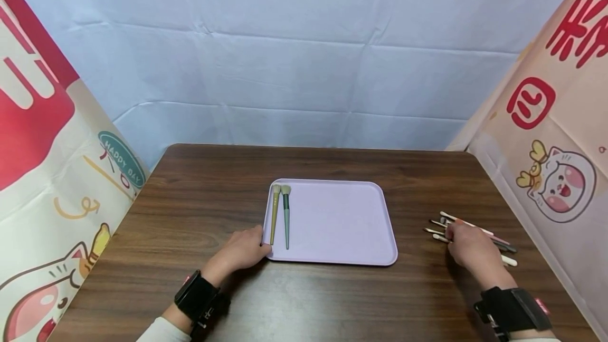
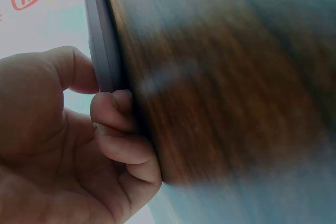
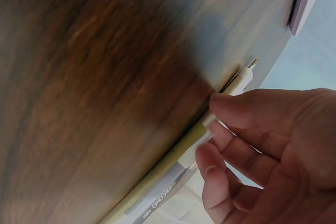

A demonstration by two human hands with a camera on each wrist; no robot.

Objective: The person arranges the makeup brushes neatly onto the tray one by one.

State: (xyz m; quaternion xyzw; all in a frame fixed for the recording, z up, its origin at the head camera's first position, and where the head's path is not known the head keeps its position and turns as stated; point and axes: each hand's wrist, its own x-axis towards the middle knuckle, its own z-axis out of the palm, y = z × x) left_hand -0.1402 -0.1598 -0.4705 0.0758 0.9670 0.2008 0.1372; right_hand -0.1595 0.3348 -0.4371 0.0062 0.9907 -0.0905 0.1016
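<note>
A lilac tray (image 1: pixel 339 220) lies on the table. On its left side are two makeup brushes with pale bristle heads: one with an olive-gold handle (image 1: pixel 274 218), one with a green handle (image 1: pixel 287 220). My left hand (image 1: pixel 245 247) pinches the tray's near left corner, thumb on the rim and curled fingers beneath. To the right, my right hand (image 1: pixel 470 249) is over a loose pile of slim sticks (image 1: pixel 501 240), hiding its middle. In the right wrist view, thumb and fingertips pinch a slim pale stick (image 3: pixel 239 83) with a thin pointed tip, beside a lettered one (image 3: pixel 157 198).
The dark wood table (image 1: pixel 328 300) is bounded by a pale blue cloth (image 1: pixel 285 78) behind. Printed panels stand at the left (image 1: pixel 57 199) and right (image 1: pixel 560 146). Both wrists wear black camera bands.
</note>
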